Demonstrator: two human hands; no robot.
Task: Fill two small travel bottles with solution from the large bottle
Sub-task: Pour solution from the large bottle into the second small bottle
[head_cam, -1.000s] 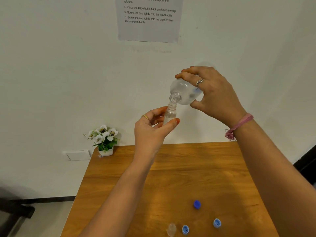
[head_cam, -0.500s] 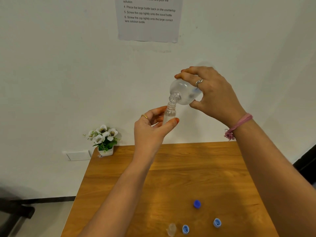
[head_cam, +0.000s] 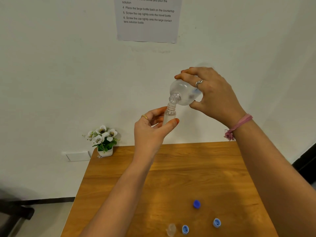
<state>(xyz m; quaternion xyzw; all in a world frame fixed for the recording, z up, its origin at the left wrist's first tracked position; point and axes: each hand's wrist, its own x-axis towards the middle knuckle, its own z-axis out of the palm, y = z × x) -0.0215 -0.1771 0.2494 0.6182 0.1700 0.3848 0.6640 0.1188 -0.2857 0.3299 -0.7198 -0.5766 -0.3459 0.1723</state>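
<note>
- The right hand (head_cam: 215,94) grips the large bottle (head_cam: 183,92), fingers curled over its top and thumb under it, and holds it tipped with the open neck pointing down and to the left.
- The mouth of the large bottle sits right at the open neck of a small travel bottle (head_cam: 169,114); whether the two touch cannot be told.
- The left hand (head_cam: 150,129) pinches this clear travel bottle upright between thumb and fingers, raised well above the wooden surface (head_cam: 171,177).
- A second travel bottle (head_cam: 171,229), clear and uncapped, stands at the near edge of the surface.
- Just beside it lies a light blue cap (head_cam: 185,229); another light blue cap (head_cam: 216,222) lies further right, and a darker blue cap (head_cam: 196,204) lies between and behind them.
- A small white pot of white flowers (head_cam: 103,140) stands on the far left corner of the surface.
- A printed sheet (head_cam: 147,19) on the wall reads in part: "4. Place the large bottle back on the countertop", "5. Screw the cap tightly onto the travel bottle", "6. Screw the cap tightly onto the large contact lens solution bottle".
- No brand or label text can be read on either bottle.
- A pink bracelet (head_cam: 239,124) sits on the right wrist.
</note>
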